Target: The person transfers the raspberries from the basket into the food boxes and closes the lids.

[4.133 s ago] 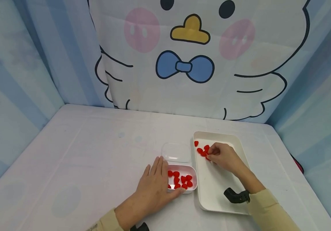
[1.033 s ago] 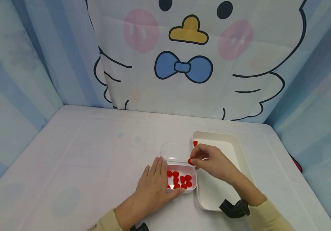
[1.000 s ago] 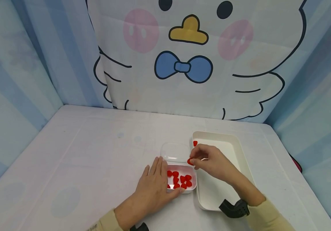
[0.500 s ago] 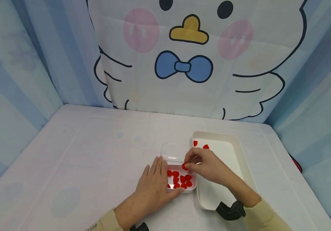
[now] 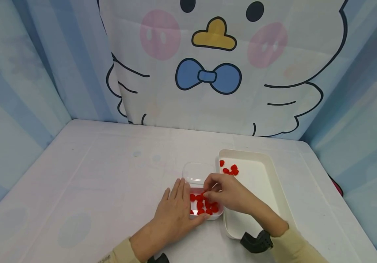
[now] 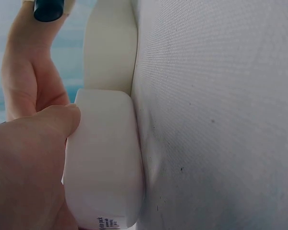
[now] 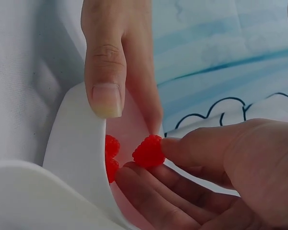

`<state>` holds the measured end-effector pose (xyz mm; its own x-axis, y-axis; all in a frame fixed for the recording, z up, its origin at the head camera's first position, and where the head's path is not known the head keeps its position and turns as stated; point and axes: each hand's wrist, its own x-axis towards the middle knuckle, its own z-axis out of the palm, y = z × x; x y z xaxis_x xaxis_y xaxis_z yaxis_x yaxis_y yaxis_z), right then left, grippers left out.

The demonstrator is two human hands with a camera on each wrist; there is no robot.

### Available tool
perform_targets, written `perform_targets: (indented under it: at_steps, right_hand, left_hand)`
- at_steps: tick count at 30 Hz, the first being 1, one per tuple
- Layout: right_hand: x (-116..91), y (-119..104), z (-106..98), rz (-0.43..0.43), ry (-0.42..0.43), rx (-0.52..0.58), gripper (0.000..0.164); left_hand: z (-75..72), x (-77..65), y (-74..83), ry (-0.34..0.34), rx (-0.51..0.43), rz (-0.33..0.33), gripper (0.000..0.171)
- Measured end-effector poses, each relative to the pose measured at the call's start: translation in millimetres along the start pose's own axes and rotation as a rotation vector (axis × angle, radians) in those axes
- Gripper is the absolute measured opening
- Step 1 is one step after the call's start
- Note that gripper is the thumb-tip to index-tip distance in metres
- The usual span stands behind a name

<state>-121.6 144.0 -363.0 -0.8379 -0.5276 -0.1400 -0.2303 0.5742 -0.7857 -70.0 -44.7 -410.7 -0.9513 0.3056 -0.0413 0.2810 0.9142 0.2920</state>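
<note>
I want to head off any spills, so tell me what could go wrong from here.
The right hand pinches a red raspberry-shaped piece at the pink-lined white box; it could slip and land outside.

Other red pieces lie close to that hand in the box, so it might nudge them.

The left hand rests against the box; too hard a push might slide it against the white tray beside it.
</note>
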Motion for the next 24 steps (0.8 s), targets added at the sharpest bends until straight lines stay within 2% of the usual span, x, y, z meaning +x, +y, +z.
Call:
perform_targets:
  at_steps: [13, 24]
  right_hand:
    - [4.6, -1.4, 8.8, -0.006, -0.021, -0.071, 0.009]
    - [0.4, -1.3, 1.1, -0.029, -0.017, -0.075, 0.007]
  left_hand:
    - [0.3, -0.2, -2.0, -0.008, -0.009, 0.001, 0.104]
    - [0.5, 0.5, -1.6, -0.004, -0.009, -0.002, 0.104]
